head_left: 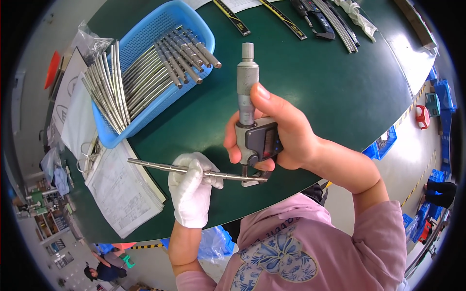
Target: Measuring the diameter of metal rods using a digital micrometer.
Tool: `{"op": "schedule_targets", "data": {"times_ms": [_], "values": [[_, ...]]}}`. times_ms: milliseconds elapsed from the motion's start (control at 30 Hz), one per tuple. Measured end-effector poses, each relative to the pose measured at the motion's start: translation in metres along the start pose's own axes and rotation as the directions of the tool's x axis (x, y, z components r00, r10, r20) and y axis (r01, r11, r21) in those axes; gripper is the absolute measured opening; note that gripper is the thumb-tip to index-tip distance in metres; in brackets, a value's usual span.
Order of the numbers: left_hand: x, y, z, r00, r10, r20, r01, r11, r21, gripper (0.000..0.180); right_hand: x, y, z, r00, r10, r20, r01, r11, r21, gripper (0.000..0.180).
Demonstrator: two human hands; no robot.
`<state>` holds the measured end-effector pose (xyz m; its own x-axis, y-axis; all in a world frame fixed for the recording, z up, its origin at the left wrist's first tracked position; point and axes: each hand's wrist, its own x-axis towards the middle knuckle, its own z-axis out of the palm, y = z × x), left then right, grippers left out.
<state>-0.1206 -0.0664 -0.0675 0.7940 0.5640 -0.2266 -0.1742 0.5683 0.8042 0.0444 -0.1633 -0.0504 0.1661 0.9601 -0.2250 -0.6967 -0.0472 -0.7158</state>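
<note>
My left hand (191, 186), in a white glove, grips a thin stepped metal rod (155, 166) that lies level above the green table (315, 82). The rod's right end sits inside the jaw of a digital micrometer (252, 126). My bare right hand (286, 131) is wrapped around the micrometer's dark body, with the thumb up along its silver barrel, which points away from me.
A blue perforated basket (194, 22) at the far left holds several metal rods, some sticking out over its rim. Paper sheets on a clipboard (124, 189) lie at the table's left edge. Calipers and rulers (310, 19) lie along the far side.
</note>
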Motion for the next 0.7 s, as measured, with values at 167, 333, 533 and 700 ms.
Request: {"op": "schedule_targets", "data": {"times_ms": [167, 333, 533, 700], "values": [[0.000, 0.000, 0.001, 1.000, 0.024, 0.005, -0.024, 0.999, 0.021, 0.015, 0.000, -0.001, -0.002, 0.999, 0.004, 0.033, -0.004, 1.000, 0.002, 0.066], [0.000, 0.000, 0.001, 0.999, 0.037, -0.008, -0.037, 0.999, 0.022, 0.015, 0.001, -0.001, 0.000, 0.998, 0.018, 0.059, -0.019, 1.000, 0.013, 0.069], [0.001, 0.000, -0.006, 0.998, 0.051, 0.043, -0.050, 0.999, -0.021, 0.013, 0.000, 0.000, -0.003, 0.994, 0.110, 0.017, -0.112, 0.975, 0.191, 0.065], [0.000, 0.010, -0.005, 0.996, 0.086, 0.031, -0.087, 0.996, 0.037, 0.020, 0.003, -0.003, 0.002, 0.977, 0.123, -0.175, -0.098, 0.984, 0.145, 0.067]]}}
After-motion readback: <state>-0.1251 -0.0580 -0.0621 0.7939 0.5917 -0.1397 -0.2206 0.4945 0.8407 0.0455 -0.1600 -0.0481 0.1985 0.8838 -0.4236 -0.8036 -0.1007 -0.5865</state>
